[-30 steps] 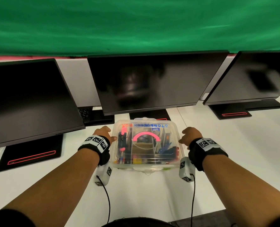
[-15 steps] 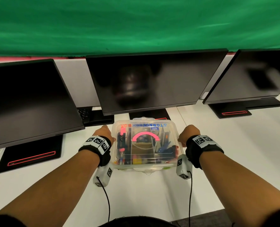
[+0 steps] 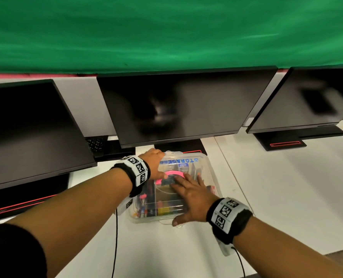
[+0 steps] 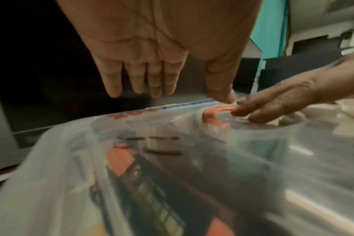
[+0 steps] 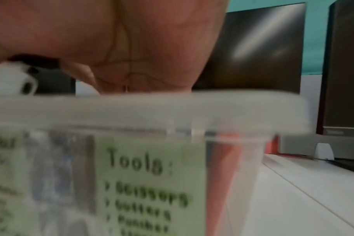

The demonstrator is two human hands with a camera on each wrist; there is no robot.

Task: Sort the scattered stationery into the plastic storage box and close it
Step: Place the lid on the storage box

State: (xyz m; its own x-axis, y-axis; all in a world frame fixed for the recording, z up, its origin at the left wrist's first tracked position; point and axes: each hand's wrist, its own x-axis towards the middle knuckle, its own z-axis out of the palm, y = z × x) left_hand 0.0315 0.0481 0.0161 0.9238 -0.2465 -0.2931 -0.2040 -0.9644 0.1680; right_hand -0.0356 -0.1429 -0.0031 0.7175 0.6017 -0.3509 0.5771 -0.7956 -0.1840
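The clear plastic storage box [image 3: 209, 174] sits on the white table with its lid on and stationery visible inside. A pink handle [image 3: 174, 173] lies on the lid. My right hand [image 3: 190, 195] lies flat on the lid with fingers spread, its thumb at the front edge. My left hand [image 3: 153, 161] reaches over the far left corner with straight fingers. In the left wrist view the left hand [image 4: 152, 47] touches the lid [image 4: 71, 143] with its thumb beside the pink handle [image 4: 214, 115]. The right wrist view shows my palm [image 5: 131, 47] on the lid [image 5: 152, 108], above a green "Tools" label [image 5: 148, 183].
Three dark monitors stand close behind the box: left [image 3: 26, 133], middle [image 3: 182, 105], right [image 3: 317, 97]. A keyboard [image 3: 95, 144] shows behind the left one. White table [image 3: 277, 187] stretches to the right, and its front edge runs at lower right.
Both hands have left the box's sides. The right hand now lies flat on top of the lid, and the left has moved to the far left corner by the pink handle.
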